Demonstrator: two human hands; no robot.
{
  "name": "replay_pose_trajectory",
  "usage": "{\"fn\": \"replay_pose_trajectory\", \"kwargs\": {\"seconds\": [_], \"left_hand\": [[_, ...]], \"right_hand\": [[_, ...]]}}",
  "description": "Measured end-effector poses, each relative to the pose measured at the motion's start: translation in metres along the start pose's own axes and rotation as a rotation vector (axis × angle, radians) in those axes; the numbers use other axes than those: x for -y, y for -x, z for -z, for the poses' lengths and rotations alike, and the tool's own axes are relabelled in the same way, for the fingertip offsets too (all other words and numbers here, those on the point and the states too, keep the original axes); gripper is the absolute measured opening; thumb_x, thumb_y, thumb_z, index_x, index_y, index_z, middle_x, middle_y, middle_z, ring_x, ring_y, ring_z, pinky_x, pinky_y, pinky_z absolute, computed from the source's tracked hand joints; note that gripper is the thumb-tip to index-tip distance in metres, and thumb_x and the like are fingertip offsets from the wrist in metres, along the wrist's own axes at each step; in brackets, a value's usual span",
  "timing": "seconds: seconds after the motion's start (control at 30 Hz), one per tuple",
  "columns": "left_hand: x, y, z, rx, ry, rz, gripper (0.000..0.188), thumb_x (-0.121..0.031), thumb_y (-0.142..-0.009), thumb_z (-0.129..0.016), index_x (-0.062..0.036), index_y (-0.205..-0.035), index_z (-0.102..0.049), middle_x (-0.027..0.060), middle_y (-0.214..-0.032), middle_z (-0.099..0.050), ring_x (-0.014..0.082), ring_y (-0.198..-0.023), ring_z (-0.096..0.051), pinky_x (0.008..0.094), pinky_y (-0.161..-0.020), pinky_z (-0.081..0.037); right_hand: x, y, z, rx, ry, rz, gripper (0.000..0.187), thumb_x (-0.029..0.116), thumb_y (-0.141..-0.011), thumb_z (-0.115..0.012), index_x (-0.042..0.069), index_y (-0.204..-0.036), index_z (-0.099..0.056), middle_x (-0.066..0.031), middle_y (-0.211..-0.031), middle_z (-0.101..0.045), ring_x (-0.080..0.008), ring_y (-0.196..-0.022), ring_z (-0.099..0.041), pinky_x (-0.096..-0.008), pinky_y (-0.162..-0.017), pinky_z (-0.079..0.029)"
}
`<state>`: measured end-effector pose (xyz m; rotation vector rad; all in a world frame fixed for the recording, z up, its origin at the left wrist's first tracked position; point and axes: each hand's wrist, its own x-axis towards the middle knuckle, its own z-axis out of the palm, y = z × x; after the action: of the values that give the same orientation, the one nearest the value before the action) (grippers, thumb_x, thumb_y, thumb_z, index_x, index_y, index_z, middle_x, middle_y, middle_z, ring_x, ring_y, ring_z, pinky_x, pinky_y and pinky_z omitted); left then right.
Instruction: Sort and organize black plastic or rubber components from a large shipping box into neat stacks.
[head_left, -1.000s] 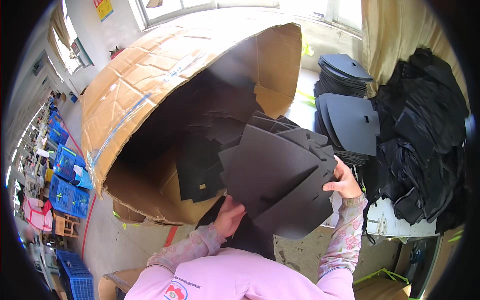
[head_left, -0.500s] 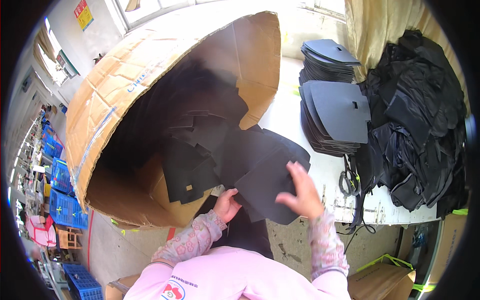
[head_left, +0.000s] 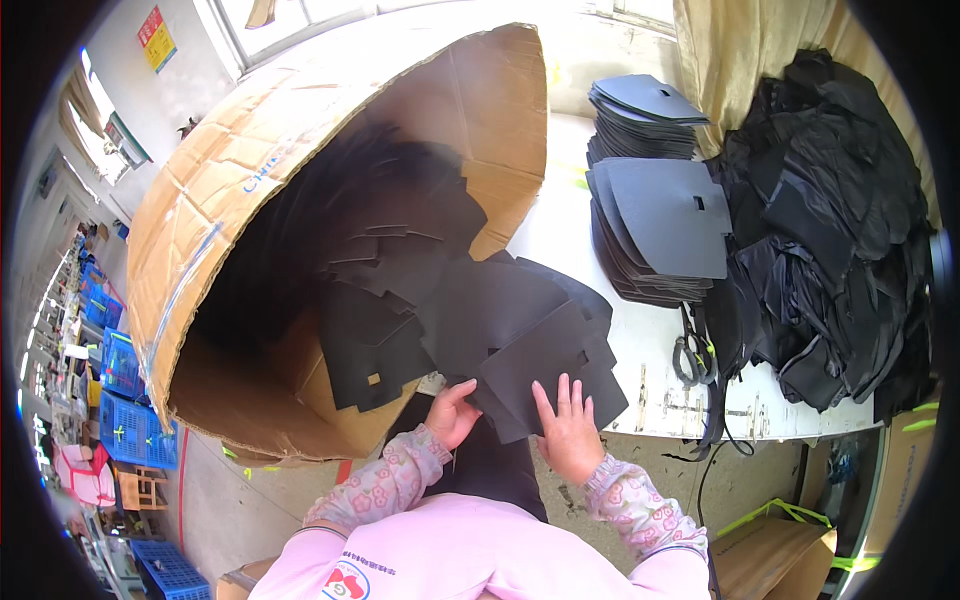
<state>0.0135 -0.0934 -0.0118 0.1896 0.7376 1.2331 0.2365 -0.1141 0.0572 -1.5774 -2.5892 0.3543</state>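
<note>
Several flat black cut panels (head_left: 545, 365), with small rectangular slots, fan out in front of me at the mouth of a big cardboard box (head_left: 215, 185). My left hand (head_left: 453, 413) is closed at their lower left edge, thumb on top and the other fingers partly hidden. Flat against the lower part of the top panel lies my right hand (head_left: 572, 432), open, its fingers stretched out. More black panels (head_left: 375, 345) spill from the box, overlapping loosely; its deep interior is too dark to make out.
On the white table (head_left: 655, 375) to the right stand two stacks of dark panels, a nearer stack (head_left: 655, 220) and a farther stack (head_left: 645, 105). Beside them are black-handled scissors (head_left: 690, 358) and a heap of black fabric (head_left: 830, 230). A cardboard carton (head_left: 775, 560) sits at lower right.
My right hand has come down and left onto the top panel, which now lies turned with its slot showing. The left hand keeps its place at the edge.
</note>
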Motion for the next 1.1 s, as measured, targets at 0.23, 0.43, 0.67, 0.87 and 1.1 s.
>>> {"fn": "replay_pose_trajectory", "kwargs": {"seconds": [0.23,0.43,0.67,0.87,1.1], "left_hand": [[-0.002,-0.001,0.009,0.026,0.037,0.009,0.037,-0.006,-0.088,-0.058,-0.0085,-0.124,-0.052,0.0066,-0.122,-0.060,0.0223,-0.114,-0.056,0.0418,-0.097,-0.044],[-0.002,-0.001,0.016,0.013,0.039,-0.003,0.037,-0.004,-0.087,-0.058,-0.0097,-0.124,-0.052,0.0055,-0.120,-0.060,0.0225,-0.112,-0.057,0.0418,-0.093,-0.047],[0.003,0.001,0.008,0.044,0.026,-0.007,0.038,-0.004,-0.086,-0.059,-0.0091,-0.124,-0.054,0.0050,-0.121,-0.061,0.0212,-0.113,-0.057,0.0412,-0.096,-0.046],[-0.001,0.001,0.014,0.099,-0.009,-0.024,0.039,-0.004,-0.088,-0.057,-0.0100,-0.126,-0.053,0.0041,-0.124,-0.059,0.0199,-0.114,-0.056,0.0390,-0.095,-0.046],[0.002,0.001,0.014,0.139,0.064,-0.007,0.039,-0.008,-0.091,-0.057,-0.0106,-0.129,-0.051,0.0029,-0.126,-0.058,0.0190,-0.116,-0.054,0.0391,-0.097,-0.044]], "right_hand": [[-0.029,-0.003,0.116,-0.512,-0.181,-0.089,0.044,-0.009,-0.073,-0.052,0.001,-0.115,-0.060,-0.0176,-0.101,-0.066,-0.0337,-0.092,-0.065,-0.0398,-0.080,-0.052],[-0.071,-0.074,0.184,-0.421,-1.009,0.088,0.033,-0.003,-0.084,-0.049,-0.003,-0.117,-0.057,-0.0109,-0.107,-0.065,-0.0171,-0.101,-0.060,-0.0289,-0.090,-0.046],[-0.096,-0.212,0.057,0.013,-0.680,0.005,0.046,0.012,-0.079,-0.069,0.000,-0.122,-0.057,-0.0147,-0.108,-0.065,-0.0222,-0.099,-0.062,-0.0334,-0.090,-0.047],[-0.056,-0.197,0.063,-0.036,-0.433,0.022,0.056,0.019,-0.065,-0.083,0.005,-0.116,-0.063,-0.0204,-0.100,-0.064,-0.0325,-0.091,-0.062,-0.0375,-0.080,-0.049],[-0.108,-0.171,0.125,-0.201,-0.997,0.083,0.037,0.004,-0.073,-0.075,-0.005,-0.106,-0.062,-0.0052,-0.097,-0.066,-0.0139,-0.086,-0.060,-0.0292,-0.080,-0.049]]}}
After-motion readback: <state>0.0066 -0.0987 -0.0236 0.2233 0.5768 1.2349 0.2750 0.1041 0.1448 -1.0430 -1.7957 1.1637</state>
